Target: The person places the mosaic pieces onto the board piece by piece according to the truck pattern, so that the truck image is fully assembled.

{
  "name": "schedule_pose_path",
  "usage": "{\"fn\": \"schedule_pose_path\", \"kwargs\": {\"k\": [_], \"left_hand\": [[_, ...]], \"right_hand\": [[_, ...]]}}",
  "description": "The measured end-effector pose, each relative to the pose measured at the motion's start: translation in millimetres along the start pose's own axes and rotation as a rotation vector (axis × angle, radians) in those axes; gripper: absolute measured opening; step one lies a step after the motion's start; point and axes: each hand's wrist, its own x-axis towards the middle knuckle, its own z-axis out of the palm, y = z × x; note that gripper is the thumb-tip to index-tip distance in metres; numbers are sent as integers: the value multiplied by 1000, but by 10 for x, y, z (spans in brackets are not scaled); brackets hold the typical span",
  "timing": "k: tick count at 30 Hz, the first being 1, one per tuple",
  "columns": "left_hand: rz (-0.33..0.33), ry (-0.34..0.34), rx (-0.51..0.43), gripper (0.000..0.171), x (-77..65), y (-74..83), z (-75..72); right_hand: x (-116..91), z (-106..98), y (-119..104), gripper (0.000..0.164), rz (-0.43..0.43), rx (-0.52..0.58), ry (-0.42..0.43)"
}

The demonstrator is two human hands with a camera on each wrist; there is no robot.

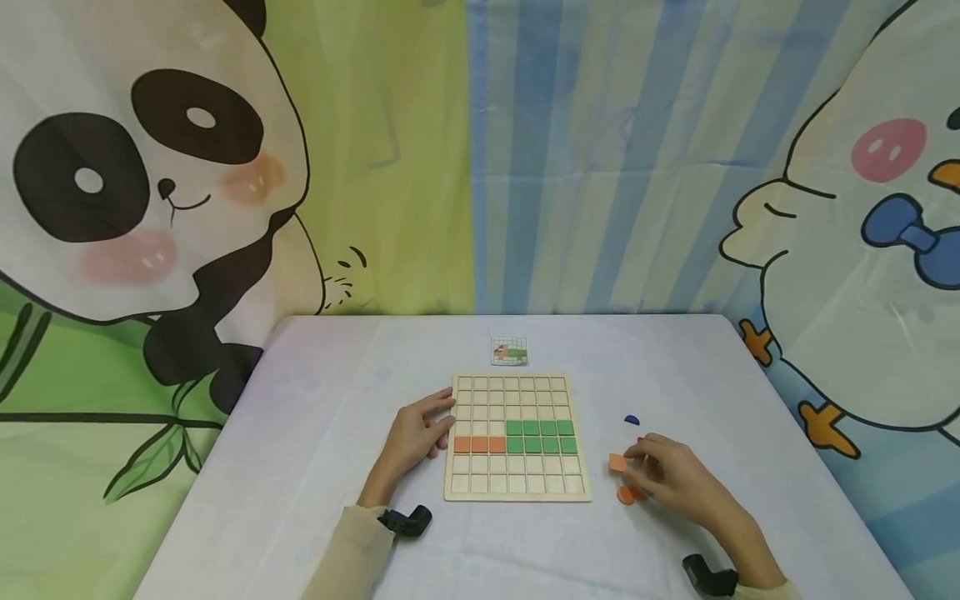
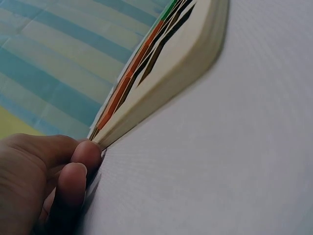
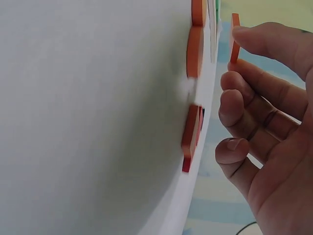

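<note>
The person's right hand [image 3: 274, 107] has thumb and index finger pinched on a thin, flat orange piece [image 3: 235, 52], held up edge-on beside the board, so its full outline's hard to make out; the other fingers are loosely curled. The left hand [image 1: 415, 427] is relaxed, fingertips touching the left edge of the pale wood-coloured grid board [image 1: 515, 483]; its lower fingers are partly tucked out of sight. On the board: two rows of green square tiles [image 1: 532, 427], plus three orange square tiles [image 1: 480, 445] left of the nearer row. Around the right hand there's a round orange disc [image 1: 624, 496], a red piece [image 1: 641, 439] that's mostly hidden, and a dark-blue half-round piece [image 1: 632, 420]. The small printed card [image 1: 509, 351] past the board is too tiny to read properly. The cartoon panda [image 1: 217, 167] on the backdrop gets cut off.
</note>
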Motion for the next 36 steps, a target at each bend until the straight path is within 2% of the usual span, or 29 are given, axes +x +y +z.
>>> {"fn": "schedule_pose_path", "kwargs": {"k": [8,15,25,36], "left_hand": [[-4,-3,5,42,1,0,16],[-4,-4,14,42,-3,4,22],[-3,0,6,42,1,9,25],[1,12,9,41,1,11,8]], "right_hand": [[127,47,-59,19,-15,2,-2],[230,63,-152,18,-106,-3,10],[395,158,-289,17,-202,50,-7],[553,255,-513,18,-213,64,-47]]}}
